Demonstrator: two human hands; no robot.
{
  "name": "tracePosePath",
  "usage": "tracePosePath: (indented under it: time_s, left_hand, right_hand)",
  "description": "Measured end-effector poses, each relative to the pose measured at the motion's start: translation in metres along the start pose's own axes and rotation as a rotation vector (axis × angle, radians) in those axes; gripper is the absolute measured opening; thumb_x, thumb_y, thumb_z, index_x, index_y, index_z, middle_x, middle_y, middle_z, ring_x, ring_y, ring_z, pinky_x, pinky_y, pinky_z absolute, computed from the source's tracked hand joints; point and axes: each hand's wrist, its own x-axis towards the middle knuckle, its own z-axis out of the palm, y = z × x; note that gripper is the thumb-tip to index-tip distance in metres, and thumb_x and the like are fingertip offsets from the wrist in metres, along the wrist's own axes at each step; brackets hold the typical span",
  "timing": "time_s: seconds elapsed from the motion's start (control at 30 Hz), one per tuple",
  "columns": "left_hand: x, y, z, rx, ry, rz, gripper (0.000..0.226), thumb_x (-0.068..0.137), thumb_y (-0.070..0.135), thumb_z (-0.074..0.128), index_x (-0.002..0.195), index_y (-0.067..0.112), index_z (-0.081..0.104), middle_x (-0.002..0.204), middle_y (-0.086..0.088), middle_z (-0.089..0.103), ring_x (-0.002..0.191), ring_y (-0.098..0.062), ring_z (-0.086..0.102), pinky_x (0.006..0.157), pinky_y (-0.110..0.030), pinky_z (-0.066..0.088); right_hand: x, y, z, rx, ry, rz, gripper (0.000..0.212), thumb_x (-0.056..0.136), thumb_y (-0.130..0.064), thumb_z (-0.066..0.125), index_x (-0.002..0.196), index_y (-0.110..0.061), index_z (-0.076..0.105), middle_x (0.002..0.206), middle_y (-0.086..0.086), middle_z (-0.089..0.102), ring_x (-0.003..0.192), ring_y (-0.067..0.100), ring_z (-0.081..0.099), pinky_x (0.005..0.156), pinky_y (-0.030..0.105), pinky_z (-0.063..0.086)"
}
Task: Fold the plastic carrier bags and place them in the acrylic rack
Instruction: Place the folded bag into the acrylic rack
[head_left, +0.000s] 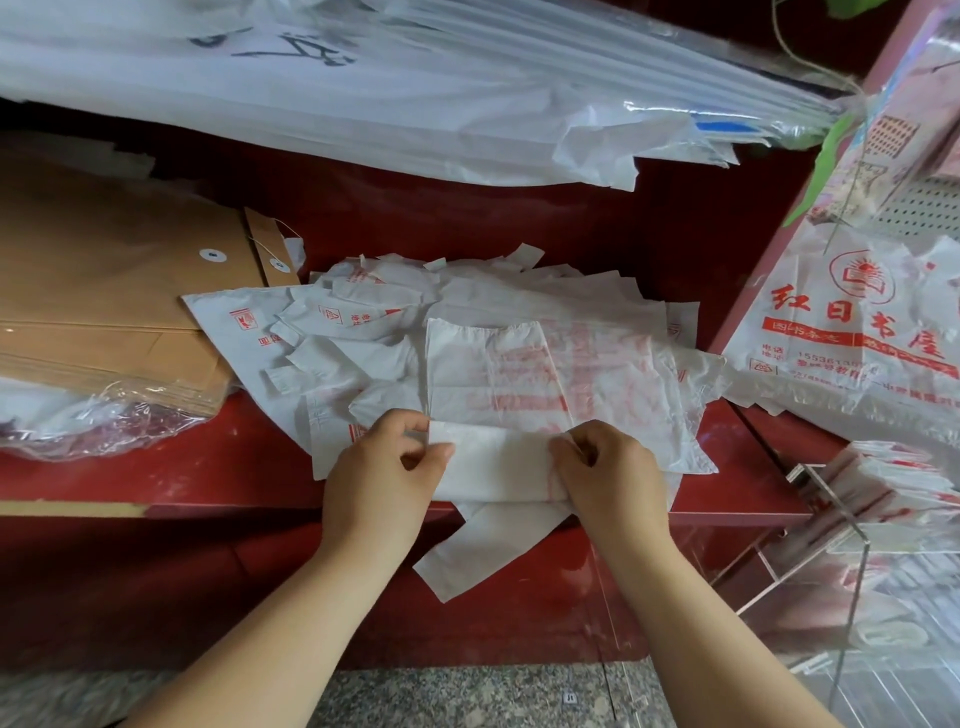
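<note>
Work surface: red bench (223, 462), seen from above by the head camera.

Item in work: one white plastic carrier bag (519, 379) with faded red print lies flat on top of a loose pile of like bags (358, 322) at mid-bench. Its near edge is turned up into a narrow folded band, and a further white part hangs over the bench's front edge below the hands.

Left hand (382, 470): grip closed on the left end of the folded band, thumb on top, fingers curled beneath.

Right hand (610, 467): grip closed on the right end of the same band, fingers curled tight and pinching the plastic. Both hands are level with each other at the front of the bench, and the band is stretched between them.

Acrylic rack (860, 540): stands at the right, beyond the bench end, clear-walled. Folded bags (904, 480) lie stacked in its upper compartment; the contents of the lower compartments are blurred.

Other items: a stack of brown string-tie envelopes (104, 291) at left, touching the pile; crumpled clear wrap (98, 415) in front of it; large white plastic sheets (311, 88) overhanging the back; a red-printed bag (852, 332) hanging at right.
</note>
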Motion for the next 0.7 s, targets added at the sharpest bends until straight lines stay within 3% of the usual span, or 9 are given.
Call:
tracePosePath:
  time_s: [0.17, 0.3, 0.37, 0.43, 0.5, 0.6, 0.7]
  left_hand:
    - [0.002, 0.003, 0.002, 0.098, 0.018, 0.022, 0.03, 0.086, 0.023, 0.062, 0.114, 0.015, 0.056, 0.089, 0.002, 0.068, 0.092, -0.018, 0.058, 0.069, -0.023, 0.034]
    - [0.001, 0.004, 0.003, 0.114, 0.006, 0.033, 0.038, 0.08, 0.018, 0.069, 0.114, 0.01, 0.054, 0.081, 0.009, 0.05, 0.08, -0.018, 0.053, 0.068, -0.024, 0.033]
    - [0.001, 0.0, 0.003, 0.228, 0.048, 0.242, 0.039, 0.07, 0.018, 0.078, 0.101, 0.005, 0.06, 0.08, 0.002, 0.055, 0.07, -0.026, 0.059, 0.066, -0.031, 0.039]
    - [0.001, -0.004, 0.0, 0.372, 0.101, 0.435, 0.04, 0.068, 0.037, 0.071, 0.096, 0.012, 0.058, 0.084, -0.003, 0.058, 0.074, -0.021, 0.059, 0.071, -0.036, 0.041]
    - [0.002, -0.008, -0.006, 0.408, 0.032, 0.562, 0.041, 0.07, 0.049, 0.052, 0.101, 0.024, 0.05, 0.099, 0.004, 0.049, 0.089, -0.014, 0.048, 0.085, -0.034, 0.029]
    - [0.002, -0.016, -0.011, 0.447, -0.225, 0.695, 0.046, 0.074, 0.049, 0.046, 0.114, 0.026, 0.049, 0.126, 0.003, 0.047, 0.118, -0.018, 0.038, 0.107, -0.032, 0.011]
    - [0.002, -0.02, -0.011, 0.583, -0.39, 0.659, 0.053, 0.075, 0.046, 0.041, 0.122, 0.022, 0.046, 0.129, -0.002, 0.054, 0.122, -0.014, 0.034, 0.108, -0.027, 0.01]
  right_hand:
    - [0.002, -0.005, 0.003, -0.181, 0.011, 0.006, 0.018, 0.093, -0.027, 0.048, 0.092, -0.016, 0.062, 0.07, -0.001, 0.055, 0.067, 0.019, 0.049, 0.049, 0.026, 0.03]
    - [0.003, -0.008, 0.005, -0.293, 0.008, -0.013, 0.021, 0.093, -0.027, 0.044, 0.104, -0.018, 0.06, 0.092, 0.003, 0.067, 0.082, 0.024, 0.06, 0.061, 0.027, 0.039]
    - [0.002, -0.007, 0.005, -0.302, 0.022, -0.029, 0.023, 0.094, -0.026, 0.043, 0.112, -0.017, 0.053, 0.096, 0.003, 0.066, 0.086, 0.025, 0.061, 0.067, 0.029, 0.04]
    - [-0.001, -0.005, 0.004, -0.265, 0.043, -0.039, 0.027, 0.093, -0.023, 0.045, 0.119, -0.015, 0.044, 0.096, 0.001, 0.062, 0.087, 0.027, 0.06, 0.067, 0.03, 0.037]
    - [-0.002, -0.002, 0.002, -0.231, 0.054, -0.049, 0.032, 0.091, -0.02, 0.048, 0.121, -0.014, 0.04, 0.105, 0.0, 0.054, 0.086, 0.028, 0.058, 0.064, 0.03, 0.034]
    - [-0.002, 0.0, -0.001, -0.231, 0.031, -0.053, 0.033, 0.089, -0.018, 0.052, 0.121, -0.014, 0.042, 0.123, 0.0, 0.04, 0.085, 0.028, 0.056, 0.063, 0.031, 0.036]
    - [-0.002, 0.007, -0.004, -0.144, 0.028, -0.113, 0.026, 0.085, -0.006, 0.053, 0.111, -0.008, 0.055, 0.123, 0.003, 0.042, 0.079, 0.026, 0.054, 0.063, 0.03, 0.041]
